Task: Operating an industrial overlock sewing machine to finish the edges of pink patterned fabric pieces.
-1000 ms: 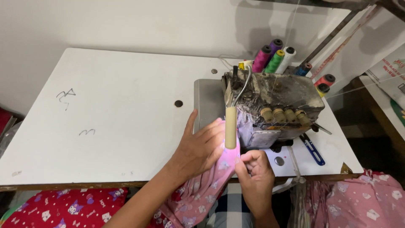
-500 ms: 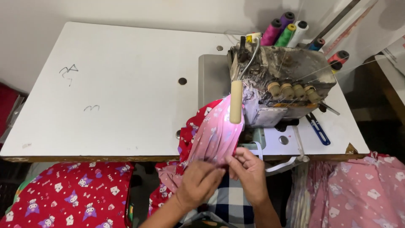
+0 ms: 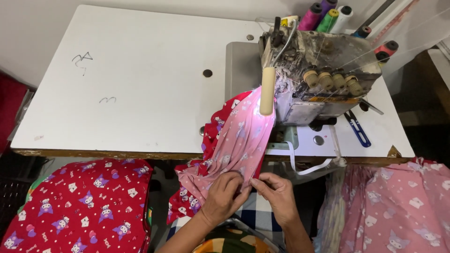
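Got both my left hand (image 3: pixel 224 196) and right hand (image 3: pixel 277 193) fingers pinched on the hem of the pink printed cotton fabric (image 3: pixel 239 140), keeping it taut up to the grimy grey overlock machine (image 3: pixel 318 70) just beyond them.

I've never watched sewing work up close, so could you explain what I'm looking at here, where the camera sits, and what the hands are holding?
The camera sits on the person's head, looking down. On the white table stands a worn sewing machine with coloured thread cones behind it and blue snips beside it. Pink printed fabric runs from the machine down to the person's lap. The left hand and right hand both pinch its lower edge. Red printed fabric lies in a pile at lower left.
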